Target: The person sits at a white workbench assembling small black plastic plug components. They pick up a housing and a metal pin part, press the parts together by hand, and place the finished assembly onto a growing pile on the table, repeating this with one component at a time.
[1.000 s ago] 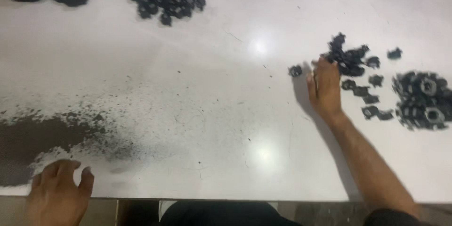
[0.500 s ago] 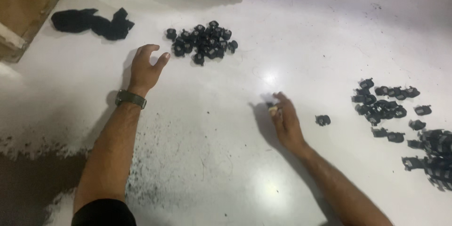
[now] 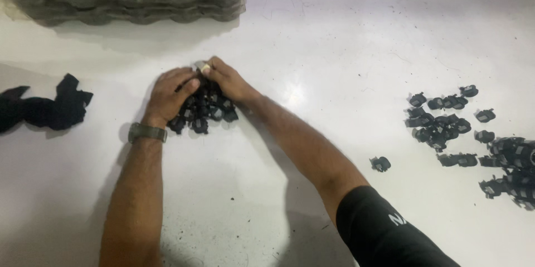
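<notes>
Both hands meet over a heap of small black plastic parts on the white table: left hand fingers cupped on the heap, right hand fingers pinching a small pale piece at its far edge.

Both the left hand and right hand now meet over the pile of small black parts, no longer apart.

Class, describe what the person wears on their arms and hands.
Both hands are bare, without gloves. The left hand has a dark wristwatch at the wrist. The right hand has a bare forearm, with a black sleeve bearing small white lettering.
</notes>
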The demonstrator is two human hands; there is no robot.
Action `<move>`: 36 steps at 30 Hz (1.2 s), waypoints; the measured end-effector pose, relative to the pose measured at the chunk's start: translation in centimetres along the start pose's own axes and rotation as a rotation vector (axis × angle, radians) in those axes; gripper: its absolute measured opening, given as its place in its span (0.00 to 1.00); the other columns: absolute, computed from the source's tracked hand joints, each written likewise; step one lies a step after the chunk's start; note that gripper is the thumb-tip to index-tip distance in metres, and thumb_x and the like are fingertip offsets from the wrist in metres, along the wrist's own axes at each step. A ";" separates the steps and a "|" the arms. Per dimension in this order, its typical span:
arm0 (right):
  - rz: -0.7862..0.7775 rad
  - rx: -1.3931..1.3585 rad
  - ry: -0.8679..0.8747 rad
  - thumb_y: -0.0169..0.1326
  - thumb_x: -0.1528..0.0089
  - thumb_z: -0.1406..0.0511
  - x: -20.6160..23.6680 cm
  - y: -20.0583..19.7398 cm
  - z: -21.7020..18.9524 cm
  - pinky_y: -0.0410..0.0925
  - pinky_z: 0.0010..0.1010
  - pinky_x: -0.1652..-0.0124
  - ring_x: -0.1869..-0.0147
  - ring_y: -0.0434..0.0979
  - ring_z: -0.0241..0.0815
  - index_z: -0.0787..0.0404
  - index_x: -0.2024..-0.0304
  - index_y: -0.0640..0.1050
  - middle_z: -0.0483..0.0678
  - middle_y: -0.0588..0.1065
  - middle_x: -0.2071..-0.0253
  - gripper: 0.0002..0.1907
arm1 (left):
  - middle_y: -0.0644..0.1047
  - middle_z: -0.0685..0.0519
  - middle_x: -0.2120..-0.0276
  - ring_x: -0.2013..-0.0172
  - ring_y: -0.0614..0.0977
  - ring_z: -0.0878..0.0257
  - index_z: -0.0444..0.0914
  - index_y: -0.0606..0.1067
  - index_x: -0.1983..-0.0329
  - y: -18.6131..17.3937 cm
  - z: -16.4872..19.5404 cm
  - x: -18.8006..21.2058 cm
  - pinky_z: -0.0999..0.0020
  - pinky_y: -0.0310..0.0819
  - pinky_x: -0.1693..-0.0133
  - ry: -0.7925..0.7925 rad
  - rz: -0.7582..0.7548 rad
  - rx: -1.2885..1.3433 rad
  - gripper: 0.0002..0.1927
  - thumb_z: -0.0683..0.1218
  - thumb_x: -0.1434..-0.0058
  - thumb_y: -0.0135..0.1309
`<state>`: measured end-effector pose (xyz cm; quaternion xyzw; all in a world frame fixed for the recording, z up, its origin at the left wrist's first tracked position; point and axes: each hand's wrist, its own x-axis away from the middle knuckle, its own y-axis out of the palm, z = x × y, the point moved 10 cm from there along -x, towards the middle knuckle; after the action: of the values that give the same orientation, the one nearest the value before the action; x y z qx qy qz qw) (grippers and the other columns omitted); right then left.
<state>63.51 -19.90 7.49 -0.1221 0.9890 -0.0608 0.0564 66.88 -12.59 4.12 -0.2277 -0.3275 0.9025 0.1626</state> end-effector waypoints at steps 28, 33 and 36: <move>0.345 0.376 -0.270 0.45 0.27 0.65 50.5 6.8 3.5 0.58 0.49 0.32 0.29 0.64 0.63 0.65 0.44 0.70 0.64 0.66 0.33 0.13 | 0.69 0.42 0.32 0.31 0.60 0.40 0.42 0.82 0.45 12.7 23.4 39.7 0.43 0.53 0.36 0.255 -0.161 -0.194 0.24 0.59 0.39 0.64; 0.417 0.329 -0.182 0.45 0.26 0.64 55.6 3.5 4.5 0.64 0.44 0.36 0.30 0.65 0.53 0.63 0.49 0.73 0.61 0.66 0.34 0.09 | 0.77 0.48 0.48 0.49 0.76 0.56 0.40 0.80 0.45 9.2 24.4 47.7 0.59 0.75 0.50 0.029 0.046 -0.345 0.18 0.54 0.31 0.60; 0.506 0.229 -0.139 0.51 0.27 0.63 61.1 0.9 5.9 0.70 0.37 0.47 0.48 0.74 0.43 0.63 0.51 0.74 0.51 0.75 0.55 0.09 | 0.78 0.51 0.61 0.62 0.80 0.59 0.41 0.80 0.49 12.3 26.2 53.4 0.62 0.77 0.63 0.035 -0.085 -0.437 0.18 0.54 0.37 0.63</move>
<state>5.14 -34.81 -4.36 0.1319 0.9685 -0.1477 0.1510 6.48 -11.52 -2.42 -0.2590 -0.5217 0.7983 0.1529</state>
